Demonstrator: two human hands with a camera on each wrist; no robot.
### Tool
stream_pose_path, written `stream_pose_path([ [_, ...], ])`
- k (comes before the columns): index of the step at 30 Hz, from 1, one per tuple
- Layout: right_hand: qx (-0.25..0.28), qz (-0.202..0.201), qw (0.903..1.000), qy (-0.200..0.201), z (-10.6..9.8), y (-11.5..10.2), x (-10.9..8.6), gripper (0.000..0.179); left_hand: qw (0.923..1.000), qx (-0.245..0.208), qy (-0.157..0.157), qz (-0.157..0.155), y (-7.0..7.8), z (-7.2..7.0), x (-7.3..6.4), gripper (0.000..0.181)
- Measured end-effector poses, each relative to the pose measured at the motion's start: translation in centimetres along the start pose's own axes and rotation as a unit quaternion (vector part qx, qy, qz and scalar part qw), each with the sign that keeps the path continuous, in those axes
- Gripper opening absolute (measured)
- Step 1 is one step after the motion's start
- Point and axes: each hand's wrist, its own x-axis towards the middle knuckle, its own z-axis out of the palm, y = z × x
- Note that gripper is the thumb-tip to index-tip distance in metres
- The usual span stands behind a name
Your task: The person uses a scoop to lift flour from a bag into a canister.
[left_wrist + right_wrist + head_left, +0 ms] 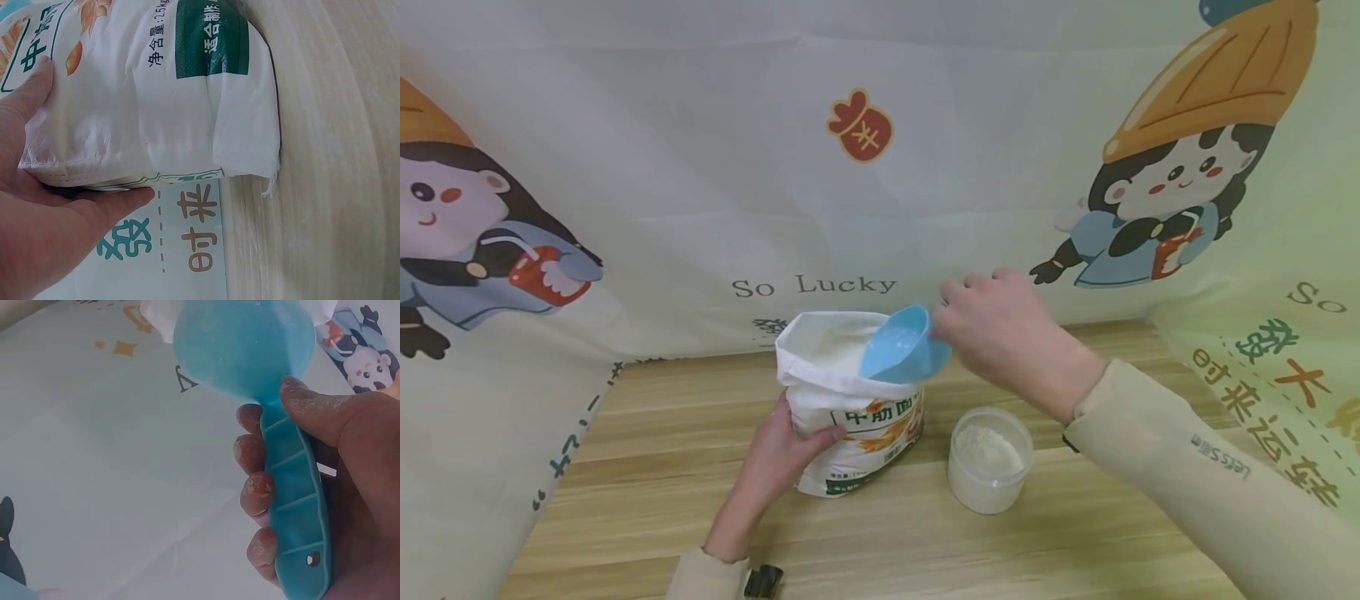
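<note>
A white flour bag [865,425] stands on the wooden table with its top folded open and white flour [835,346] showing inside. My left hand [790,442] grips the bag's left side, thumb across the printed front. In my right hand [1000,325] is a blue scoop [902,346], tilted down into the bag's mouth at its right rim. The right wrist view shows fingers curled round the scoop's ribbed handle [294,494], with flour dust on the thumb. Below the right hand, a clear round tub [988,483] holds a mound of flour.
The table [647,467] has a wood grain and meets a printed cloth backdrop [700,167] behind the bag. Another stretch of printed cloth [1285,333] rises along the right side. A black strap [763,581] shows at the left sleeve.
</note>
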Motion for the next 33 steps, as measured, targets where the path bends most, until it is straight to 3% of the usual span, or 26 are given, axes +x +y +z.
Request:
stream_pose_path([
  [9, -0.034, -0.014, 0.9993, -0.002, -0.5, -1.0, 0.6, 0.006, 1.0, -0.006, 0.002, -0.001, 0.0, 0.2, 0.1, 0.075],
  [26, -0.081, 0.003, 0.9954, -0.051, -0.9, -3.4, 2.3, 0.022, 1.0, -0.001, 0.005, 0.004, 0.0, 0.2, 0.1, 0.073],
  [33, -0.073, 0.011, 0.9952, -0.064, -1.0, -3.9, 3.0, 0.029, 1.0, 0.005, 0.007, 0.003, 0.1, 0.2, 0.0, 0.071],
])
